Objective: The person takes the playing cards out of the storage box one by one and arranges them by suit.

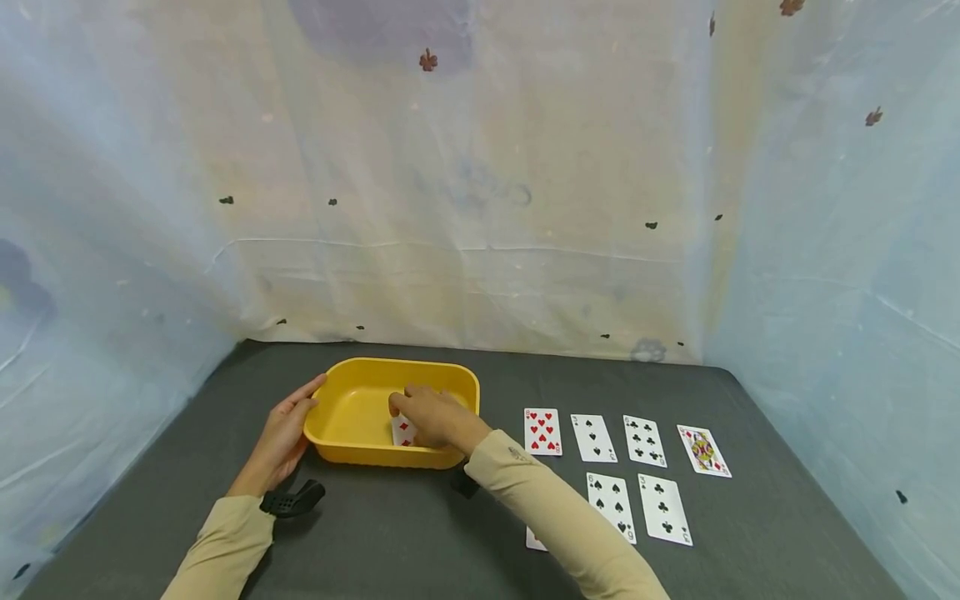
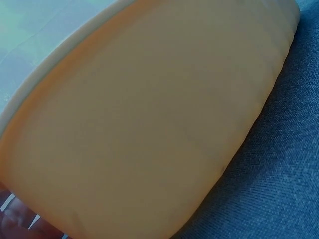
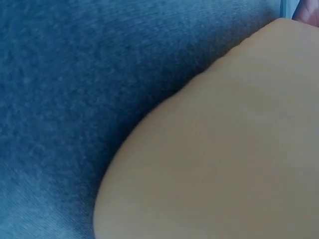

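In the head view, my left hand [image 1: 281, 433] holds the left end of a yellow plastic tray [image 1: 393, 454], thumb at the rim and fingers along the outer side. My right hand [image 1: 435, 417] reaches into this tray from the right with bent fingers. They pinch a playing card with red diamonds [image 1: 403, 431], partly covered by the hand. Both wrist views are filled mostly by the tray's outer wall [image 2: 149, 119], also seen from the right wrist as a pale wall [image 3: 214, 149]; only slivers of the hands show there.
Face-up cards lie right of the tray: an eight of hearts [image 1: 542, 432], several spades and clubs such as a three of clubs [image 1: 664, 508], and a diamond face card [image 1: 703, 451]. My right forearm [image 1: 562, 517] partly covers another card [image 1: 535, 540]. A patterned curtain [image 1: 487, 208] surrounds the dark table [image 1: 375, 533].
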